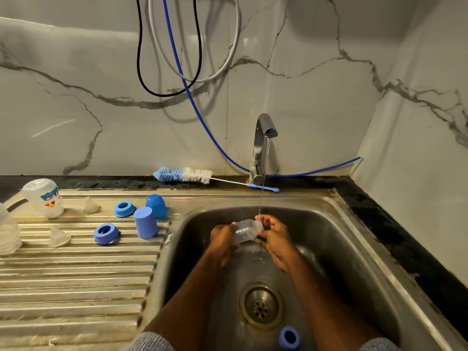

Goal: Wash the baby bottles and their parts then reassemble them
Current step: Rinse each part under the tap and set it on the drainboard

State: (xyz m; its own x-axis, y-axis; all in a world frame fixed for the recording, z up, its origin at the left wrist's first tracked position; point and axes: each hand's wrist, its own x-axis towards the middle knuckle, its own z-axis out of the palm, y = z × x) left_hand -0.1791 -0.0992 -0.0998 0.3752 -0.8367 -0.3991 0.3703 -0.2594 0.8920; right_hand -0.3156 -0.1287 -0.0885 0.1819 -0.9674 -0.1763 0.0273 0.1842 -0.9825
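A clear baby bottle [247,230] lies sideways over the sink basin [342,249], under a thin stream from the tap [262,145]. My left hand [222,239] grips its base end; my right hand [274,235] holds its mouth end, where the water lands. On the draining board [76,274] stand two blue collar rings [106,233] [124,209], two blue caps [145,226] [156,205], two clear teats [59,236] [91,205], a printed bottle [45,197] and another clear bottle [7,230] at the left edge. A third blue ring [289,338] lies in the basin near the drain [262,305].
A blue and white bottle brush [184,174] lies on the dark counter behind the sink. Blue, black and grey hoses [192,97] hang down the marble wall. A side wall closes in on the right.
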